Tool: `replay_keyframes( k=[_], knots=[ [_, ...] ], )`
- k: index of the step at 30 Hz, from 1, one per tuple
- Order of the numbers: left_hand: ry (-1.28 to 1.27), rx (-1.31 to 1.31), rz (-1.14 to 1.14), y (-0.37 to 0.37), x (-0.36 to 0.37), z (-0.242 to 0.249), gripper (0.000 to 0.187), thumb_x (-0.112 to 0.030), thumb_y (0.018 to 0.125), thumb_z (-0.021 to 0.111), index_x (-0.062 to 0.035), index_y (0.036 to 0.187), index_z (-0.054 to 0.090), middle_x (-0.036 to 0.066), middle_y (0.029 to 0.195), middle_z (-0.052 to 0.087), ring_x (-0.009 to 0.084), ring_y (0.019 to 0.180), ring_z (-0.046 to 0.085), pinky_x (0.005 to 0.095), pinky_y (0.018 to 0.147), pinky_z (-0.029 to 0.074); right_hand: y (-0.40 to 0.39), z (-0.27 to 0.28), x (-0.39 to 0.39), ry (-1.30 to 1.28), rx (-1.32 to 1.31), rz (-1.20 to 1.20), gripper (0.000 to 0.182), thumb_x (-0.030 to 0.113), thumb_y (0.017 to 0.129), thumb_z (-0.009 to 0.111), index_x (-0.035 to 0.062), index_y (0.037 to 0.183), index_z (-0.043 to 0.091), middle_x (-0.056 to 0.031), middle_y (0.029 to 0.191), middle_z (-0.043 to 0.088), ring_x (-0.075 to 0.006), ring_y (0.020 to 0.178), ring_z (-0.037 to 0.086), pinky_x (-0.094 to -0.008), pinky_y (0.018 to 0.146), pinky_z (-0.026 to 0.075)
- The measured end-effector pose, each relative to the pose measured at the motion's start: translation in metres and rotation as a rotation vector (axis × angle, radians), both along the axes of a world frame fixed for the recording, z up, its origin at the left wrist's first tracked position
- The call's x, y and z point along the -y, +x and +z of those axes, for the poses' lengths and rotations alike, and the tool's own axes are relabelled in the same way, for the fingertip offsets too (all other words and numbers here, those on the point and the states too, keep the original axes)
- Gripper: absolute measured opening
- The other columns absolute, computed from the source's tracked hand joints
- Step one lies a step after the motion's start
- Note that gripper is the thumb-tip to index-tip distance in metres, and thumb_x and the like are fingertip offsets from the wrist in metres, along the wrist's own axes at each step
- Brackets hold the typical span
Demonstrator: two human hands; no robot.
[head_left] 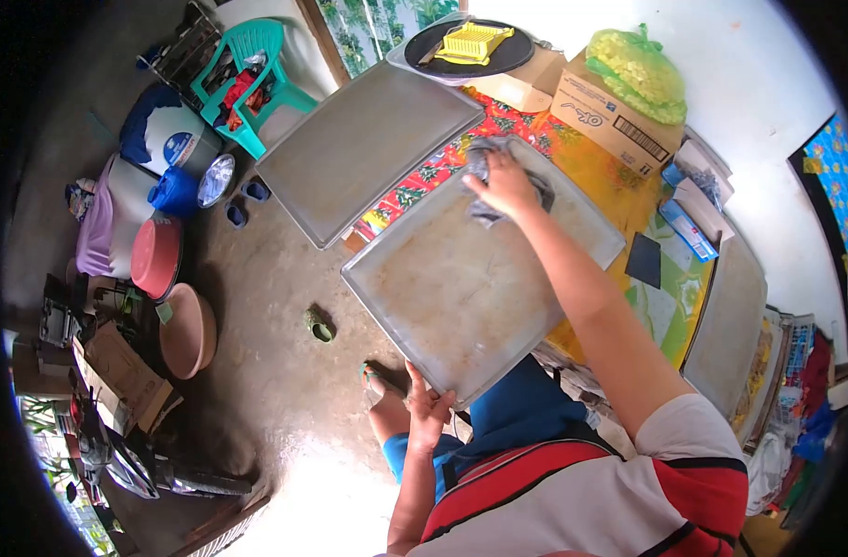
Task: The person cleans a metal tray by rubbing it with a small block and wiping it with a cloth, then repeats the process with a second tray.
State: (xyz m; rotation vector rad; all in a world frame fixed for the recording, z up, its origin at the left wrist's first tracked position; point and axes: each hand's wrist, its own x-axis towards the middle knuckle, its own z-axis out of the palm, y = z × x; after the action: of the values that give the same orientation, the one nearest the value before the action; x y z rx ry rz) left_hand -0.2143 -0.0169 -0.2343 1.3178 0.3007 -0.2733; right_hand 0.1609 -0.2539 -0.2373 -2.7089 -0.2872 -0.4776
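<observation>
The large flat grey metal baking tray looks stiff, light and slippery. The left hand clasps its near rim. The right hand presses a soft grey cloth onto its far end.

Table: covered by a red-and-yellow flowered cloth.
Near edge: large metal tray, overhanging toward the floor.
Left end: second metal tray, overhanging.
Far end: round black tray; cardboard box.
Right side: third metal tray; small dark card; blue-and-white carton.
</observation>
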Motion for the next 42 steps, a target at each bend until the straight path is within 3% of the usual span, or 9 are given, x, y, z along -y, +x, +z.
replay_keyframes(
  k=[9, 15, 19, 24, 27, 30, 33, 35, 42],
  knots=[
    [0.036, -0.036, -0.013, 0.001, 0.000, 0.004, 0.100, 0.002, 0.086, 0.058, -0.0134, 0.150, -0.018, 0.005, 0.077, 0.060, 0.0069, 0.053, 0.048, 0.0203, 0.046, 0.039, -0.097, 0.010, -0.157, 0.113, -0.036, 0.548, 0.084, 0.063, 0.078, 0.063, -0.0016, 0.129, 0.049, -0.0217, 0.137, 0.048, -0.0364, 0.133, 0.039, -0.0483, 0.114, 0.025],
    [0.120, -0.016, -0.023, -0.006, 0.004, -0.017, 0.101, -0.002, 0.086, 0.060, -0.0099, 0.149, -0.019, 0.005, 0.075, 0.062, 0.0075, 0.057, 0.050, 0.0208, 0.050, 0.040, -0.161, -0.004, -0.228, 0.215, -0.059, 0.868, 0.043, 0.024, 0.073, 0.072, 0.0078, 0.111, 0.059, -0.0134, 0.114, 0.060, -0.0326, 0.110, 0.057, -0.0434, 0.096, 0.045],
    [-0.029, -0.078, 0.008, -0.020, 0.009, -0.008, 0.098, -0.001, 0.088, 0.057, -0.0163, 0.151, -0.017, 0.012, 0.101, 0.063, 0.0118, 0.072, 0.058, 0.0202, 0.048, 0.045, -0.201, 0.012, -0.253, 0.544, -0.533, 0.922, 0.042, 0.020, 0.079, 0.070, 0.0063, 0.116, 0.057, -0.0147, 0.111, 0.063, -0.0323, 0.102, 0.061, -0.0408, 0.089, 0.049],
    [-0.105, -0.026, -0.012, -0.006, 0.002, -0.003, 0.098, -0.004, 0.091, 0.058, -0.0182, 0.149, -0.020, 0.009, 0.073, 0.059, 0.0113, 0.050, 0.054, 0.0221, 0.044, 0.044, -0.217, 0.068, -0.238, 0.908, -0.586, 0.965, 0.047, 0.017, 0.083, 0.068, 0.0100, 0.126, 0.050, -0.0161, 0.118, 0.061, -0.0331, 0.106, 0.061, -0.0411, 0.087, 0.049],
    [0.010, -0.007, 0.008, 0.001, 0.004, -0.004, 0.094, -0.006, 0.093, 0.057, -0.0195, 0.151, -0.016, 0.006, 0.069, 0.058, 0.0099, 0.048, 0.051, 0.0228, 0.044, 0.043, -0.198, 0.095, -0.196, 0.681, -0.229, 0.819, 0.056, 0.016, 0.081, 0.070, 0.0164, 0.132, 0.047, -0.0151, 0.122, 0.058, -0.0333, 0.105, 0.061, -0.0416, 0.087, 0.049],
    [0.014, 0.018, 0.062, 0.009, 0.005, 0.002, 0.087, -0.006, 0.093, 0.055, -0.0102, 0.152, -0.009, 0.010, 0.103, 0.063, 0.0077, 0.054, 0.051, 0.0210, 0.043, 0.039, -0.157, 0.089, -0.147, 0.520, -0.186, 0.523, 0.058, 0.018, 0.079, 0.071, 0.0171, 0.132, 0.048, -0.0135, 0.126, 0.056, -0.0334, 0.110, 0.058, -0.0396, 0.089, 0.049],
    [0.061, 0.123, 0.252, 0.025, 0.014, -0.010, 0.073, -0.016, 0.097, 0.053, -0.0073, 0.153, 0.007, 0.011, 0.144, 0.039, 0.0123, 0.088, 0.058, 0.0263, 0.073, 0.048, -0.130, 0.068, -0.100, 0.026, -0.136, 0.169, 0.060, 0.034, 0.083, 0.067, 0.0162, 0.136, 0.046, -0.0148, 0.140, 0.045, -0.0384, 0.126, 0.044, -0.0520, 0.103, 0.036],
    [0.125, 0.204, 0.393, 0.037, 0.025, -0.013, 0.058, -0.021, 0.098, 0.053, -0.0047, 0.149, 0.028, 0.009, 0.139, 0.047, 0.0155, 0.107, 0.054, 0.0296, 0.096, 0.041, -0.118, 0.017, -0.084, -0.072, -0.143, 0.087, 0.064, 0.051, 0.089, 0.053, 0.0158, 0.141, 0.041, -0.0141, 0.149, 0.035, -0.0366, 0.136, 0.033, -0.0647, 0.109, 0.019],
    [-0.023, 0.087, 0.520, 0.048, 0.031, -0.031, 0.026, -0.023, 0.098, 0.054, -0.0006, 0.111, 0.059, 0.000, 0.096, 0.060, 0.0094, 0.087, 0.049, 0.0249, 0.082, 0.040, -0.040, 0.010, -0.018, -0.068, -0.149, -0.087, 0.060, 0.049, 0.094, 0.044, 0.0107, 0.140, 0.041, -0.0099, 0.148, 0.039, -0.0284, 0.136, 0.036, -0.0608, 0.112, 0.019]
  ],
)
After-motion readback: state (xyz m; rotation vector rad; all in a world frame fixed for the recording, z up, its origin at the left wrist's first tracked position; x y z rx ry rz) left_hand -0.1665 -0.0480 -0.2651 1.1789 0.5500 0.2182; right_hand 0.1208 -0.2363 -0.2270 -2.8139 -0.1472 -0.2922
